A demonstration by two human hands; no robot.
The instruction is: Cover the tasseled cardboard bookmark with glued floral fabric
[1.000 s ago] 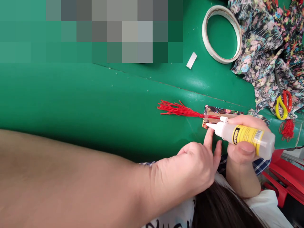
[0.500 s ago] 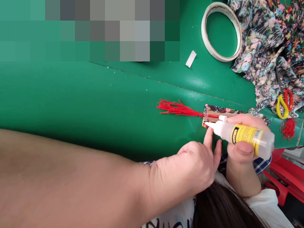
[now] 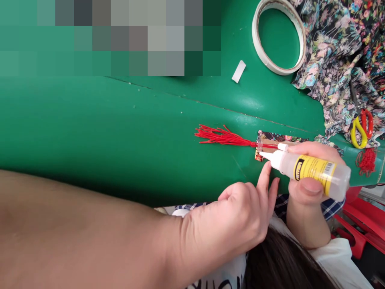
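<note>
My right hand [image 3: 306, 193] is wrapped round a glue bottle [image 3: 315, 173] with a yellow label, tilted so its white nozzle points left. The nozzle tip is at the left end of a flat strip [image 3: 259, 136] with brown backing and floral fabric edges; whether it touches cannot be seen. A red tassel [image 3: 222, 136] runs out leftward from the strip, its cord lying along the brown backing. My left hand [image 3: 243, 210] reaches in from the left below the strip, holding nothing. Two of its fingers stretch apart toward the strip's lower edge; the others are bent. The bottle and right hand hide the strip's right part.
A tape roll [image 3: 259, 44] lies on the green table [image 3: 135, 124] near a small white paper piece [image 3: 239, 72]. Crumpled floral fabric [image 3: 333, 44] fills the upper right, with red-and-yellow-handled scissors [image 3: 357, 136] and a red thread bundle [image 3: 367, 161] nearby. A red chair [image 3: 365, 216] stands lower right.
The view has shifted slightly. My left hand has moved a little to the left in the picture. The glue nozzle stays at the strip's left end, and my right hand keeps its grip.
</note>
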